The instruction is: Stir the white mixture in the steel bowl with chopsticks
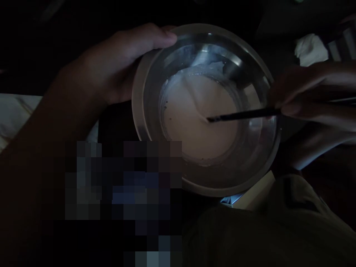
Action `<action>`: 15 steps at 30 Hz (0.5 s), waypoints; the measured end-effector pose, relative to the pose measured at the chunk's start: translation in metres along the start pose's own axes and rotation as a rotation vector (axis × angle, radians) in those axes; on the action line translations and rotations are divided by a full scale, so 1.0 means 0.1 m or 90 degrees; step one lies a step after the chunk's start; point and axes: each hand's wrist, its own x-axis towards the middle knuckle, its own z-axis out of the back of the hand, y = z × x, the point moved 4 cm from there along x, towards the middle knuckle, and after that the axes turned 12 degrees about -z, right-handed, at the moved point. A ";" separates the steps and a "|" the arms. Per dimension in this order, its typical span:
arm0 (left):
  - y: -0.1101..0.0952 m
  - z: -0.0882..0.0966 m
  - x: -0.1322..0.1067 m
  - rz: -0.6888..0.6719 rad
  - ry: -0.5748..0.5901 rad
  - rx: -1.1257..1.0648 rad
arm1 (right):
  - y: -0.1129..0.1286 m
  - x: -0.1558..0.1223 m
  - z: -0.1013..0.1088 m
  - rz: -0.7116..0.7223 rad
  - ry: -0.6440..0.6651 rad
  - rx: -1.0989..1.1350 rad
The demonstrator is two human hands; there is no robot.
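Observation:
A wide, shiny metal bowl [141, 118] fills the middle of the head view, with a pale, milky liquid [186, 115] in its bottom. Small dark specks show along the liquid's left side. My left hand [119, 55] grips the bowl's upper left rim, its thumb over the edge and its other fingers mostly hidden behind. From the right, my right hand [314, 92] pinches a thin, dark paintbrush [247, 114]. The brush's tip is at the liquid's surface near the middle, where a curved streak trails up and to the left.
Crumpled white tissue or cloth [311, 50] lies at the upper right. A pale, marble-patterned surface [16, 116] shows at the left edge. Dark clothing [250, 233] is close below the bowl. The scene is dim, and a blurred-out block covers the lower left.

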 end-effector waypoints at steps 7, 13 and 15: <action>-0.01 0.01 0.00 0.013 -0.016 0.025 | 0.19 0.20 -0.32 0.007 -0.063 0.050; 0.00 0.00 -0.01 0.019 -0.036 0.016 | 0.09 -0.04 -0.08 -0.181 -0.228 -0.010; 0.00 0.00 -0.01 0.008 -0.029 0.018 | 0.06 -0.07 -0.03 -0.169 -0.176 0.040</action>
